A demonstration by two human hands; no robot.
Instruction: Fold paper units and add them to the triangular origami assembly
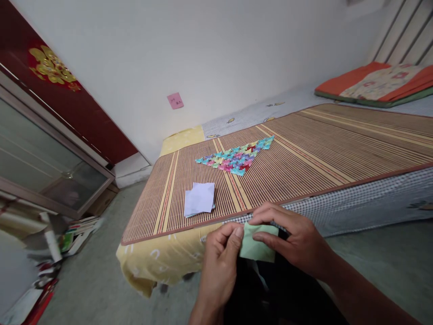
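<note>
A small light green sheet of paper [259,247] is held between my two hands, just in front of the bed's edge. My left hand [223,253] pinches its left side between thumb and fingers. On the upper right part of the paper, my right hand [292,232] has its thumb on the near face and its fingers over the top edge. Beyond my left hand, a short stack of pale lilac paper squares [200,198] lies on the mat. Farther back rests a triangular arrangement of many-coloured folded paper pieces [235,157].
A striped bamboo mat [297,153] covers the bed, with yellow cloth [169,253] hanging over its near left end. Folded orange bedding [375,83] lies at the back right. A pink note [175,100] is on the wall. Books [79,230] sit on the floor left.
</note>
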